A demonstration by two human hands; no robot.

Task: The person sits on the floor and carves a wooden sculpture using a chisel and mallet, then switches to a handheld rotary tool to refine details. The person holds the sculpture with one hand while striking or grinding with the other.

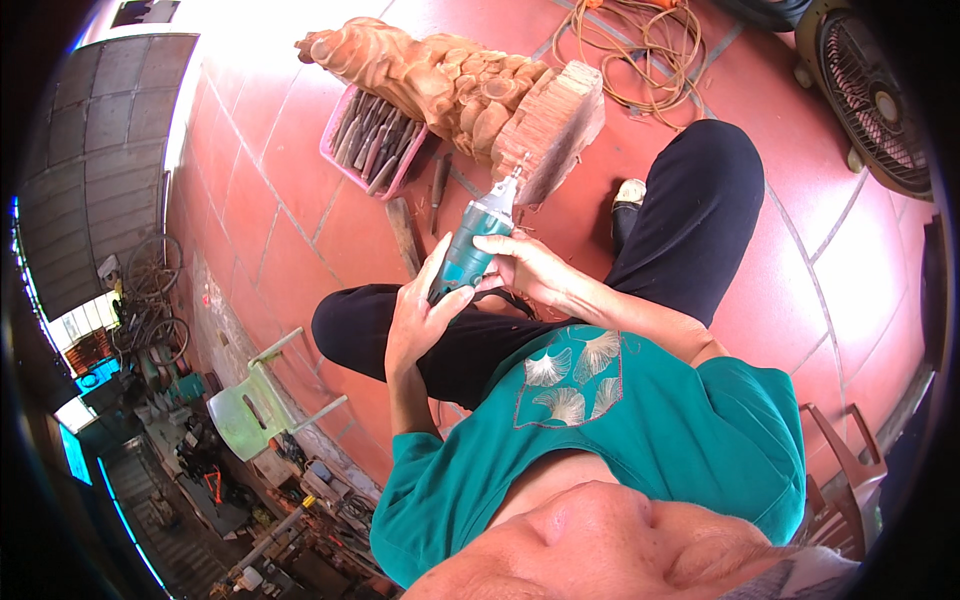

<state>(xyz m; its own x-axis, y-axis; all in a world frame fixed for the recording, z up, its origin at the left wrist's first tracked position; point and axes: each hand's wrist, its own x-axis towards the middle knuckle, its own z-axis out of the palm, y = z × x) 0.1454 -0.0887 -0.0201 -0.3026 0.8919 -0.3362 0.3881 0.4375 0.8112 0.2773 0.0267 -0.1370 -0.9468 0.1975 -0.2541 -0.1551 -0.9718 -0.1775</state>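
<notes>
Head view: the grinder (475,245) points its bit at the carving (470,90), toward 12 o'clock. My guess is a snag could jerk it sideways and gouge the wood. The right hand (530,265) is wrapped around the grinder's body; the left hand (420,315) cups its rear, fingers loosely curled.

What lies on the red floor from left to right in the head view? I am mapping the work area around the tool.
Green plastic chair → pink tray of chisels → teal rotary tool held in both hands → black shoe → fan.
</notes>
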